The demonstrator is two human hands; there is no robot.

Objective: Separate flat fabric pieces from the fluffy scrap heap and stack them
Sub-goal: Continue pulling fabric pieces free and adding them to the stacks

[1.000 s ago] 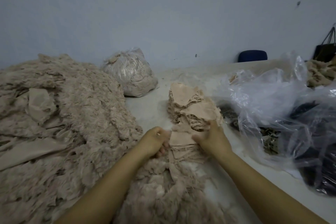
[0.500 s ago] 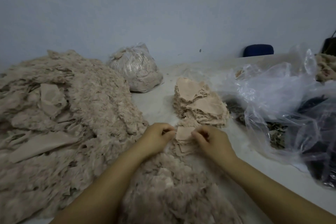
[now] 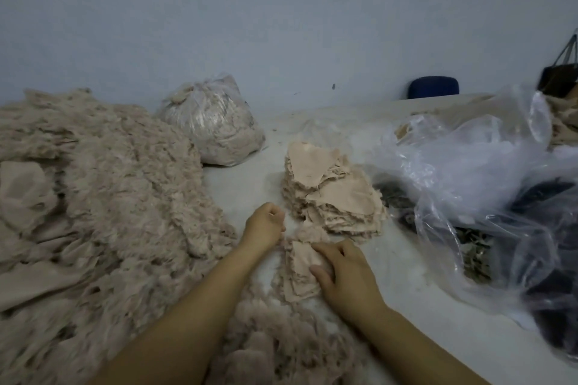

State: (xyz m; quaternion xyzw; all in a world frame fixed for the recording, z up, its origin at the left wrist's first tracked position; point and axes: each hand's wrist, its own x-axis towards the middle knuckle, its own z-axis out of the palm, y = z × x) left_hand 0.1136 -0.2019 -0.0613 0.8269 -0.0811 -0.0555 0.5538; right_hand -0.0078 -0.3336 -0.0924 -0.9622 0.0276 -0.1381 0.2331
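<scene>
A big fluffy beige scrap heap [image 3: 109, 197] covers the left of the table and runs under my forearms to the near edge. A tall stack of flat beige fabric pieces [image 3: 331, 191] stands at the table's middle. Just in front of it, my right hand [image 3: 347, 275] grips a small bundle of flat pieces [image 3: 298, 272], thumb on its face and fingers curled over its top edge. My left hand [image 3: 264, 225] is a little to the left of the bundle, apart from it, with fingers curled and nothing visible in them.
A tied clear bag of scraps [image 3: 212, 128] sits at the back against the wall. Crumpled clear plastic bags [image 3: 488, 184] with dark contents crowd the right side. A blue chair back [image 3: 433, 87] and a dark bag [image 3: 560, 75] are far right.
My left hand has let go of the flat pieces and drawn away to the left. My right hand now holds the small bundle alone, nearer to me.
</scene>
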